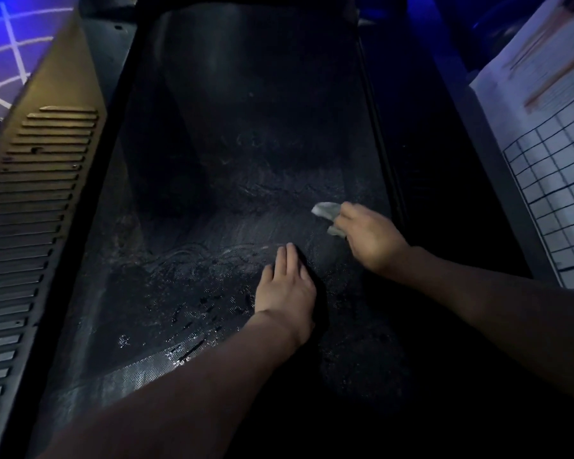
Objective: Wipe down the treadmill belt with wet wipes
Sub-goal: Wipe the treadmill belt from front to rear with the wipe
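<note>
Our right hand (371,240) grips crumpled wipe (327,215), pressing it on belt (246,127) near right edge. Our left hand (285,286) lies flat on belt mid-width, fingers straight, holding nothing, bracing.

Near belt around hands shows wet sheen and smear streaks; we judge that stretch wiped. Far belt looks dull, dry, likely still to do. Left margin shows grey film, seemingly unwiped.

Ribbed rail (37,207) left; gridded sheet (557,180) right.

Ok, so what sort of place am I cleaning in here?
Likely a gym or fitness room, dimly lit: a black treadmill belt fills the view, a ribbed foot rail runs along its left, and a gridded sheet shows at right.
</note>
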{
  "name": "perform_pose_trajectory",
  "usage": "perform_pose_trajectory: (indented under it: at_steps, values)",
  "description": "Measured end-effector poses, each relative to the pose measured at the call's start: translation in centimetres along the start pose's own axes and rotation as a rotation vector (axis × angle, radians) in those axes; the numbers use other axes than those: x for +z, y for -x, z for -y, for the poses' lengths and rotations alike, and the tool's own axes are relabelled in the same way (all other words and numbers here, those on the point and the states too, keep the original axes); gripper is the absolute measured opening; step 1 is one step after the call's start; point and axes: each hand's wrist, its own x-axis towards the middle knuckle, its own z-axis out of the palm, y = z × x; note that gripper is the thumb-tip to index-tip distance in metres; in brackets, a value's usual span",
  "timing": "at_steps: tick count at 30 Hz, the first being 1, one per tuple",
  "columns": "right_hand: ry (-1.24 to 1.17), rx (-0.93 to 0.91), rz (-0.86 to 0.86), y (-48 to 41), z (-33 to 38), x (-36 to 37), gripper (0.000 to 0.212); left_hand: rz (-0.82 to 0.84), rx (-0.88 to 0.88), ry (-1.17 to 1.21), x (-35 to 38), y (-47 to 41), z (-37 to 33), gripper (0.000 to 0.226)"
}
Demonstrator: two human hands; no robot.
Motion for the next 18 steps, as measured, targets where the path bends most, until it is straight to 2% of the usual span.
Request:
perform_pose_trajectory:
  at_steps: [3,5,7,9,10,12,14,15,18]
  values:
    - [0.082,-0.253,0.142,2.9,2.2,-0.2,0.016,-0.015,0.034,-0.006,-0.2,-0.1,-0.3,0.107]
    - [0.103,-0.294,0.211,3.2,1.2,-0.8,0.014,-0.008,0.037,-0.004,-0.1,-0.1,-0.5,0.106]
    - [0.189,-0.135,0.116,1.4,-1.5,-0.9,0.026,0.023,0.019,0.010,0.2,-0.2,-1.0,0.106]
    - [0.148,0.017,0.037,0.4,-3.0,-0.8,0.030,0.064,-0.007,0.042,0.6,-0.5,-1.4,0.113]
    - [0.123,0.027,0.016,0.6,-2.3,-0.7,0.029,0.088,-0.017,0.065,0.7,-0.6,-1.5,0.120]
    - [0.114,-0.090,0.022,2.5,-0.1,-1.1,0.015,0.125,-0.029,0.105,0.6,-0.6,-2.0,0.135]
    - [0.175,-0.199,0.169,4.4,0.3,-1.6,0.010,0.116,-0.049,0.095,0.7,-0.7,-2.5,0.140]
    - [0.219,-0.190,0.214,4.1,-0.5,-1.8,0.010,0.102,-0.062,0.092,0.8,-0.8,-2.7,0.140]
    - [0.141,0.114,0.108,1.9,-3.0,-2.4,0.029,0.096,-0.080,0.097,1.0,-0.8,-3.2,0.138]
